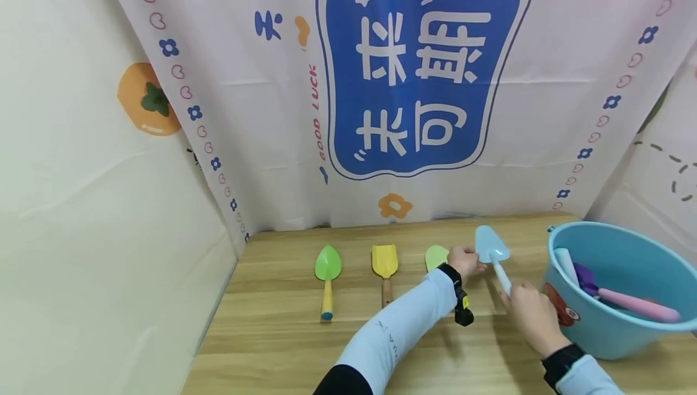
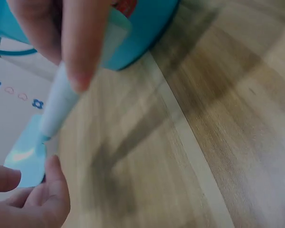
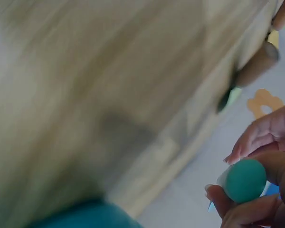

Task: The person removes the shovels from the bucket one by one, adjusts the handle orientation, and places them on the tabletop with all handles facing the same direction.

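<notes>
A light blue toy shovel [image 1: 491, 246] is raised over the wooden table, blade toward the back wall and handle tilted down to the right. My right hand [image 1: 533, 316] grips its pale handle [image 2: 61, 102]; the round teal handle end [image 3: 246, 180] shows between those fingers in the right wrist view. At the blade's near left corner, my left hand [image 1: 464, 262] pinches the edge between thumb and curled fingers [image 2: 54, 190]. Left of it, a light green shovel [image 1: 435, 256] lies partly hidden behind the left hand and forearm.
Farther left on the table [image 1: 261, 334] lie a yellow shovel [image 1: 385, 261] with a brown handle and a green shovel [image 1: 328, 265] with a yellow handle. A blue bucket [image 1: 599, 340] at the right holds several tools, including one with a pink handle [image 1: 637, 305]. A printed cloth [image 1: 261, 141] hangs behind.
</notes>
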`<state>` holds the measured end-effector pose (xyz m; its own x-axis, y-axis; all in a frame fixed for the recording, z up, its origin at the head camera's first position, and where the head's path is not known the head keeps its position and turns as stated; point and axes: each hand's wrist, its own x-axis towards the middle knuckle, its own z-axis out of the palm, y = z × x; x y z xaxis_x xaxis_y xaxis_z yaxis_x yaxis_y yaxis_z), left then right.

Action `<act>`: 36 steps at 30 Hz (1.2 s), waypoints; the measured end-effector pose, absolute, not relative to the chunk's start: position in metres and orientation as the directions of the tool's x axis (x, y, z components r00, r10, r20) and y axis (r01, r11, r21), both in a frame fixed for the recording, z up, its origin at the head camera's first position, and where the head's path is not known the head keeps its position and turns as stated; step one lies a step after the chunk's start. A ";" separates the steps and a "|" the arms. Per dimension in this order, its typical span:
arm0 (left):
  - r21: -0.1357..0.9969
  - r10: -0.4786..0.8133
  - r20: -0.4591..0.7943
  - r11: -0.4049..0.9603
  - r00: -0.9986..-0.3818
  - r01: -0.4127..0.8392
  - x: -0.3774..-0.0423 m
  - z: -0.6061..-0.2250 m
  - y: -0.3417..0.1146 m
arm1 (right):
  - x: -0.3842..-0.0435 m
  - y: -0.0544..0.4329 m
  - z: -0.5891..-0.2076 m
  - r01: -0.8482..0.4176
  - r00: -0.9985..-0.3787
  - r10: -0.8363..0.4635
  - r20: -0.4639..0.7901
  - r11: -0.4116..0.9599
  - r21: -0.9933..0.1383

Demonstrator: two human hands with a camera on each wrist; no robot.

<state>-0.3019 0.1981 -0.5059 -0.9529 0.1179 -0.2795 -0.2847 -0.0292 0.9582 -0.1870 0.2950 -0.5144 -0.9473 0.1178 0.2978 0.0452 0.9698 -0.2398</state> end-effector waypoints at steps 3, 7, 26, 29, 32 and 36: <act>0.954 0.116 -0.296 -0.003 -0.948 -0.299 -0.309 -0.516 0.198 | -0.197 0.291 -0.525 0.089 -0.968 0.143 0.207 0.964 -0.250; 0.943 0.098 -0.334 0.041 -0.938 -0.331 -0.311 -0.524 0.193 | -0.204 0.286 -0.529 0.108 -0.981 0.146 0.129 0.959 -0.262; 0.905 0.086 -0.418 0.124 -0.904 -0.406 -0.311 -0.522 0.180 | -0.213 0.280 -0.528 0.122 -0.990 0.138 0.041 0.954 -0.274; 0.898 0.086 -0.429 0.150 -0.899 -0.414 -0.311 -0.514 0.178 | -0.213 0.281 -0.522 0.117 -0.990 0.135 0.043 0.948 -0.298; 0.894 0.083 -0.430 0.177 -0.899 -0.412 -0.311 -0.502 0.177 | -0.211 0.283 -0.513 0.103 -0.991 0.125 0.056 0.949 -0.299; 0.916 0.118 -0.396 0.125 -0.911 -0.382 -0.307 -0.481 0.179 | -0.200 0.284 -0.490 0.039 -0.990 0.073 0.124 0.966 -0.256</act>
